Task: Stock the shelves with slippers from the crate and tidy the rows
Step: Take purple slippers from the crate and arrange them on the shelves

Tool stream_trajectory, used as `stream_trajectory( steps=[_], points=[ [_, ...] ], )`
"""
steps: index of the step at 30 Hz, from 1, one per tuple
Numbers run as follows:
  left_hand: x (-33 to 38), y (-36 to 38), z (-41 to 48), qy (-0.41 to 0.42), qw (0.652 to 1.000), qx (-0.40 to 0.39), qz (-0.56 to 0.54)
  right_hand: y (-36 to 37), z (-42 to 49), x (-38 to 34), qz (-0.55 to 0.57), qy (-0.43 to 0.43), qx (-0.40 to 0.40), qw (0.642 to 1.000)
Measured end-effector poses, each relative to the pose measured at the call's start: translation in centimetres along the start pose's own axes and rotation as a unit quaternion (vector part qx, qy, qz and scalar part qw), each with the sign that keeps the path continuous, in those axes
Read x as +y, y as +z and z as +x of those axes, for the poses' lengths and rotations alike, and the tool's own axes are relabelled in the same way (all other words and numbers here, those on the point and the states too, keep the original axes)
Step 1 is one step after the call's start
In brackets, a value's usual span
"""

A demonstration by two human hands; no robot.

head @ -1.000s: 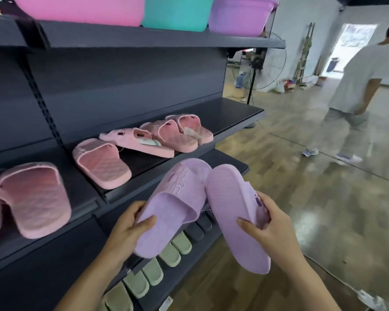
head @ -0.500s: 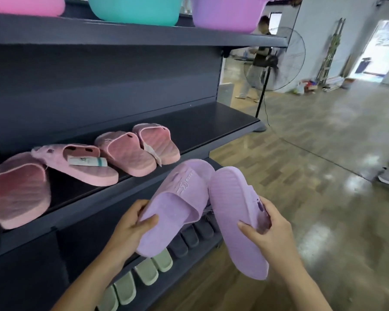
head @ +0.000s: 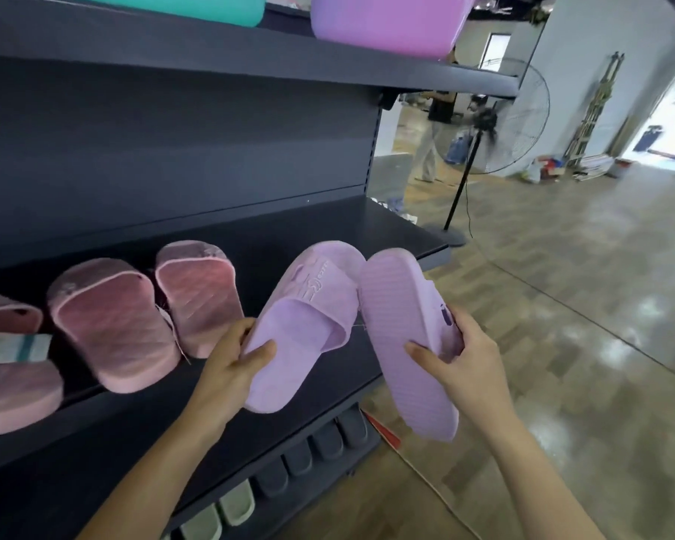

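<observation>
Gripping one lilac slipper (head: 308, 329) in the left hand (head: 232, 364), its sole-up mate (head: 398, 344) in the right hand (head: 462, 364), over the shelf (head: 390, 235)'s front edge toward its right end; may clip that edge or knock the pink slippers (head: 114, 325) askew if shoved in tilted.

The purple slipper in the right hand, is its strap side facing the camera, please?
No, the right hand holds the purple slipper ribbed sole toward the camera.

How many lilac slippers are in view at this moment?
2. The strap-up slipper is gripped by the left hand; the sole-out slipper is gripped by the right hand. Both are held in front of the middle shelf. Others may lie out of frame.
</observation>
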State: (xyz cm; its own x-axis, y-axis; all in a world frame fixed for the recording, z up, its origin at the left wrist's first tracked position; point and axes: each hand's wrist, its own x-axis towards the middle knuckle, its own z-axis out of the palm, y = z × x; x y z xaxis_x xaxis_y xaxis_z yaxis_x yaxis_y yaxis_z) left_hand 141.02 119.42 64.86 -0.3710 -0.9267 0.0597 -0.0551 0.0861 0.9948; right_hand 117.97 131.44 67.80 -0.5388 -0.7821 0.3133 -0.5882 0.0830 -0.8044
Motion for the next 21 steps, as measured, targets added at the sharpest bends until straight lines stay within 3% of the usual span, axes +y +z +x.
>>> stream_trajectory(
  steps=[15,21],
  points=[
    [1.4,2.7,8.7,-0.011,0.988,0.153,-0.026,4.2,17.4,0.0,0.007,-0.117,-0.082,0.990],
    [1.0,4.6,11.6,-0.045,0.965,0.255,-0.040,7.4,23.4,0.0,-0.093,-0.232,-0.112,0.962]
  ],
)
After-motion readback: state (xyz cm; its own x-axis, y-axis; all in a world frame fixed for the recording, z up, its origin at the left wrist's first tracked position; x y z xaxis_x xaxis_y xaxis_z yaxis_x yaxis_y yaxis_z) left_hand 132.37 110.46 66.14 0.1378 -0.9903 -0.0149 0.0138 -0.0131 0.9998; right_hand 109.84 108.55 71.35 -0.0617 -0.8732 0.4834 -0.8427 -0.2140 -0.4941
